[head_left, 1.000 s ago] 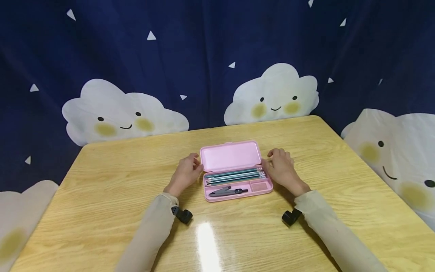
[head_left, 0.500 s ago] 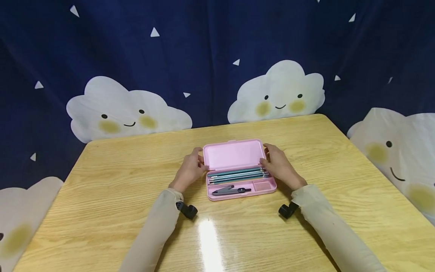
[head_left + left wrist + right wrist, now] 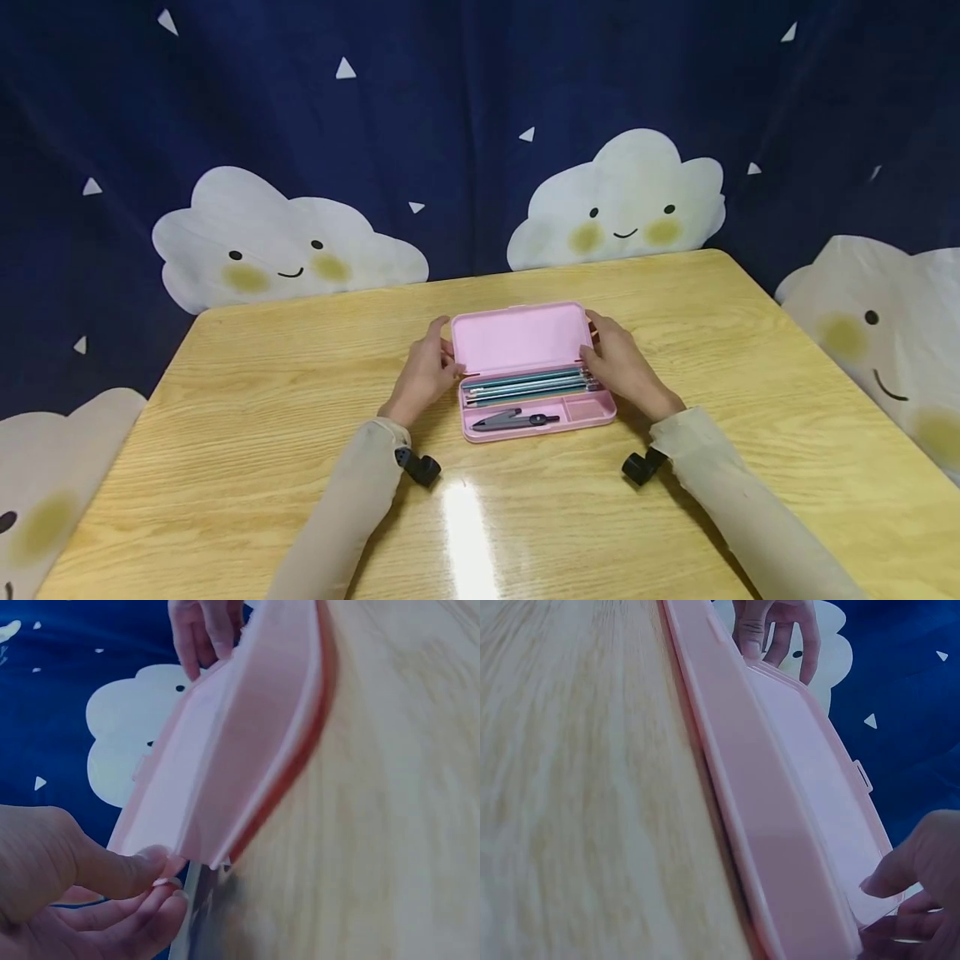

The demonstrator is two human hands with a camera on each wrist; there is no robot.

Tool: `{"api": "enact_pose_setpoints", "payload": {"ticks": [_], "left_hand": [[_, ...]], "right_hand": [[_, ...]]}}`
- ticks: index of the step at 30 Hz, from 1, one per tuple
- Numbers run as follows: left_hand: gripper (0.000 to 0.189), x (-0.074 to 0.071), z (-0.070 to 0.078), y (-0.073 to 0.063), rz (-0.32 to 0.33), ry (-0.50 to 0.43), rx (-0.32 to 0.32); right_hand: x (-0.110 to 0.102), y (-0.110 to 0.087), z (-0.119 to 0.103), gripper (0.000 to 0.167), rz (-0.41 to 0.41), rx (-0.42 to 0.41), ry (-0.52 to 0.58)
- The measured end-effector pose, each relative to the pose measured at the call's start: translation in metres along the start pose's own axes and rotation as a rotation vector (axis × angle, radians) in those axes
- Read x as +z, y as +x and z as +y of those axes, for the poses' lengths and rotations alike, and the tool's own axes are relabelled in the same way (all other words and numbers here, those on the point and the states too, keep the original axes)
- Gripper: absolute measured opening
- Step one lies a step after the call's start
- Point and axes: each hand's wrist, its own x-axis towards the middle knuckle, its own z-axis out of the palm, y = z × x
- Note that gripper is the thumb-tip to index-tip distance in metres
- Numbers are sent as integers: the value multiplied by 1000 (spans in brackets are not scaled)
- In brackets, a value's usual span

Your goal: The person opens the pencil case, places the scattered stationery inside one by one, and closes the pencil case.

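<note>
A pink pencil case lies on the table with its lid swung up, away from the person. Several teal and silvery pencils fill its back tray. In front of them is a grey drawing compass, left of a small square compartment. My left hand pinches the lid's left end near the hinge, thumb on top in the left wrist view. At the other end my right hand holds the lid; the right wrist view has its thumb on the inner face. Some fingertips are hidden behind the lid.
The wooden table reaches back to a dark blue curtain printed with smiling clouds. Black wrist cameras sit on both cuffs. A bright light reflection crosses the near part of the table.
Both hands have closed in on the lid's ends; the right fingers, spread off the lid before, now hold its edge. The whole view has shifted slightly.
</note>
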Motion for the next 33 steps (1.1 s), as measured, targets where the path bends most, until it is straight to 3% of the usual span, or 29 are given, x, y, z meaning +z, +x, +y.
{"api": "enact_pose_setpoints", "payload": {"ticks": [6, 17, 23, 29, 33], "left_hand": [[75, 2, -2, -1, 31, 49, 98], [80, 3, 2, -5, 55, 150, 157], [68, 2, 1, -8, 99, 151, 208], [46, 3, -1, -7, 134, 156, 270], [40, 2, -1, -8, 125, 158, 268]], "right_hand": [[-1, -1, -1, 60, -5, -1, 34], [-30, -3, -4, 61, 19, -54, 65], [-29, -4, -7, 64, -15, -125, 74], [-28, -7, -8, 66, -22, -119, 59], [-27, -7, -10, 64, -23, -113, 52]]}}
